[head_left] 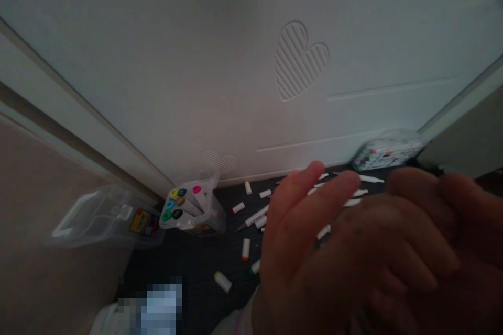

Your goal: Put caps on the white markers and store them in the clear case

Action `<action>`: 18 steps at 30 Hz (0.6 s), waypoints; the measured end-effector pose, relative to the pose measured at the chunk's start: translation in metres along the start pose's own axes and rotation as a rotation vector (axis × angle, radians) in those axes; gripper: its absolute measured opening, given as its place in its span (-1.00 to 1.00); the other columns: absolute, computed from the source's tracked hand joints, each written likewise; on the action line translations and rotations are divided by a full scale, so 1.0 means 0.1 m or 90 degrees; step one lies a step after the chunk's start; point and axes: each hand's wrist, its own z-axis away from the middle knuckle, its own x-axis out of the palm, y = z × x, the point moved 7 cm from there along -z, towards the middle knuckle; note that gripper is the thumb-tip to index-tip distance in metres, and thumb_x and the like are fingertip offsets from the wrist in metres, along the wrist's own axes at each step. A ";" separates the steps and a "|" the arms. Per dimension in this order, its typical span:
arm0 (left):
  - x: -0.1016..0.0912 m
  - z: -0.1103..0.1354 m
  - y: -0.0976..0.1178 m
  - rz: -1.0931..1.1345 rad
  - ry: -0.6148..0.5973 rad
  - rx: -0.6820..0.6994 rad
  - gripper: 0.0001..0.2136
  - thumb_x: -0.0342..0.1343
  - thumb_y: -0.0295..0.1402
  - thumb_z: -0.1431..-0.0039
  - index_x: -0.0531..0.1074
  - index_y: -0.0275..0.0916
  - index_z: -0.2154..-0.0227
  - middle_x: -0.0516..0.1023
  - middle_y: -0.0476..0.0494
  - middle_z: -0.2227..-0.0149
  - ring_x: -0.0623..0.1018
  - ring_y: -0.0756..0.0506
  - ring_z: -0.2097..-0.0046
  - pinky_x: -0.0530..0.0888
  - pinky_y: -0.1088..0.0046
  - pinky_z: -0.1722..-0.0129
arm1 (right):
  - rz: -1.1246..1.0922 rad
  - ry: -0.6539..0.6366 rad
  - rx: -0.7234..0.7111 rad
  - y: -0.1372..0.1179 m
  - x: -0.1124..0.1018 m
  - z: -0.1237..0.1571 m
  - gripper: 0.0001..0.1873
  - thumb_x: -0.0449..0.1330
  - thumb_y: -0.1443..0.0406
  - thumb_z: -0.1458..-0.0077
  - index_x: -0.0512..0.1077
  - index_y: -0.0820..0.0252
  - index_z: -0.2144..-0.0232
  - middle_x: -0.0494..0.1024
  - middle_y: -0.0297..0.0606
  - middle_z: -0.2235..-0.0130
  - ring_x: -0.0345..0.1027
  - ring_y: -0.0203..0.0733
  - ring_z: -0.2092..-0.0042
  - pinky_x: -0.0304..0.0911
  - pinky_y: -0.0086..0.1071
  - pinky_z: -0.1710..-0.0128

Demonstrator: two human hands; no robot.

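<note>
Close to the camera at the lower right, my left hand (pixel 306 243) is raised over a scatter of markers. Two of its fingers stretch upward and look apart, with nothing seen between them. My right hand (pixel 451 214) is dark and blurred at the right edge. The two hands overlap or touch, and I cannot make out anything between them. Behind the left hand, white markers (pixel 257 215) and loose caps (pixel 222 281) lie on the dark surface (pixel 188 267). Several uncapped markers (pixel 371 179) point in various directions, partly hidden by my fingers.
An open clear plastic case (pixel 218 214) holds several upright markers with coloured ends. Its clear lid (pixel 94 217) lies to the left. A wrapped marker pack (pixel 389 151) leans at the back right. A white panel (pixel 196 73) with embossed hearts stands behind. A blurred-out patch covers something at lower left.
</note>
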 end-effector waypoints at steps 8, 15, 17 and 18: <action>0.04 0.00 -0.19 0.054 0.105 -0.007 -0.56 -0.09 -0.12 -0.08 0.09 -0.07 -0.03 0.31 -0.13 0.05 0.40 -0.15 0.06 0.47 0.17 0.13 | -0.376 0.085 0.049 0.04 -0.07 -0.31 -0.69 -0.04 0.33 -0.07 -0.02 0.18 0.66 -0.11 -0.57 0.73 -0.23 -0.53 0.72 -0.18 -0.64 0.74; 0.09 -0.08 -0.23 0.010 -0.048 0.078 -0.49 0.15 -0.49 0.09 0.16 -0.10 0.04 0.36 0.01 0.38 0.40 0.03 0.40 0.44 0.45 0.36 | -0.367 0.205 0.105 0.11 -0.24 -0.40 -0.72 0.03 0.32 -0.01 -0.01 0.15 0.62 0.01 -0.55 0.69 -0.02 -0.51 0.67 0.08 -0.64 0.64; 0.04 -0.10 -0.21 0.005 -0.017 0.088 -0.55 0.15 -0.51 0.09 0.20 -0.13 0.09 0.38 0.01 0.36 0.40 0.04 0.40 0.42 0.49 0.38 | -0.296 0.183 0.112 0.15 -0.23 -0.42 -0.68 0.10 0.30 0.04 -0.02 0.15 0.63 0.04 -0.54 0.67 0.00 -0.48 0.64 0.12 -0.57 0.61; 0.02 -0.11 -0.21 0.001 -0.005 0.090 -0.57 0.15 -0.51 0.08 0.22 -0.14 0.11 0.39 0.00 0.35 0.40 0.04 0.40 0.41 0.50 0.39 | -0.263 0.170 0.110 0.16 -0.23 -0.43 -0.67 0.11 0.29 0.05 -0.03 0.15 0.63 0.04 -0.53 0.66 0.00 -0.46 0.63 0.12 -0.55 0.60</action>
